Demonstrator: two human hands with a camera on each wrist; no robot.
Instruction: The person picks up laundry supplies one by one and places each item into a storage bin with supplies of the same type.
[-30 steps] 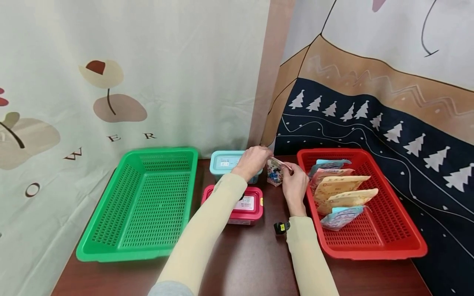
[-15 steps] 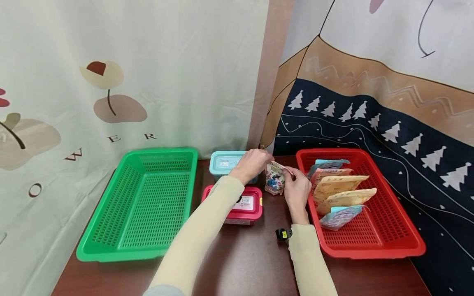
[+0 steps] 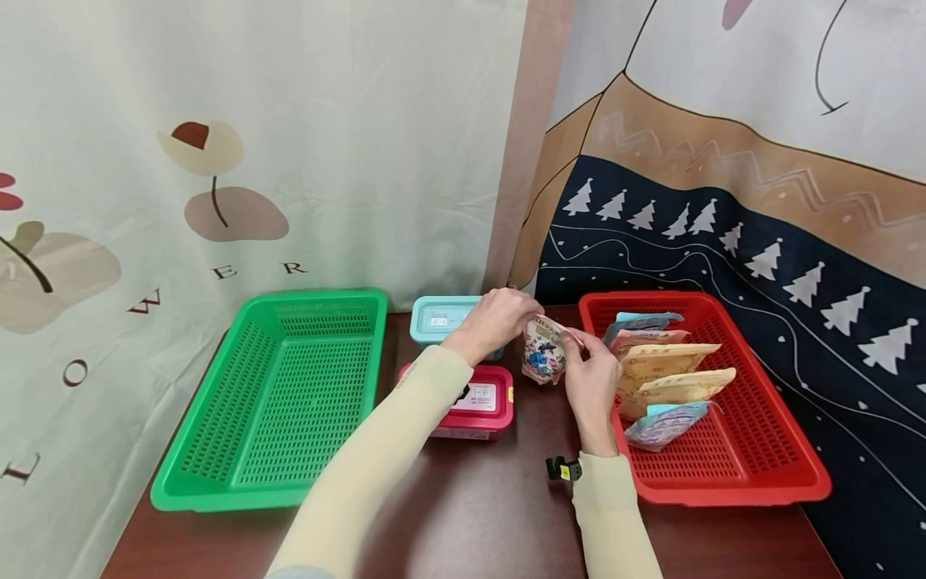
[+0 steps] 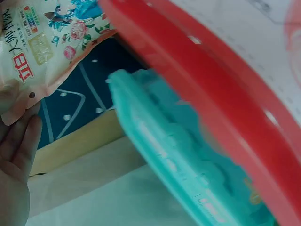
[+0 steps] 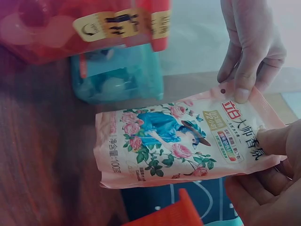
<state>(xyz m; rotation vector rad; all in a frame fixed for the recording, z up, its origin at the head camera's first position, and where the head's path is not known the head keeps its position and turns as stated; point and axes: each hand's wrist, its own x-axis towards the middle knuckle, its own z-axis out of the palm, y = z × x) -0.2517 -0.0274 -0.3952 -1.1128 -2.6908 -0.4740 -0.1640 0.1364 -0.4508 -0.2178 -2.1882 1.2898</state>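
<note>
Both hands hold a small pink pouch [image 3: 542,351] with a floral print and Chinese lettering, close over the table. At its top left corner, the thumb and fingers of the left hand [image 3: 501,320] pinch the edge; in the right wrist view this pouch [image 5: 175,141] shows its whole front. The right hand [image 3: 593,382] grips the opposite top corner between thumb and fingers. Next to the left hand stands a light blue lidded box [image 3: 436,318]. A pinkish-red lidded box [image 3: 492,418] stands nearer, partly covered by the left forearm.
Right of the hands is a red basket [image 3: 810,474] with several pouches standing in a row: blue, pink, tan and purplish. A green basket [image 3: 162,482] sits at the left on the brown table [image 3: 499,498]. Printed curtains [image 3: 376,145] hang close behind.
The pouch has come a little toward the person, and more of its front shows. The right hand has shifted slightly right and nearer. Both hands have kept hold of the pouch.
</note>
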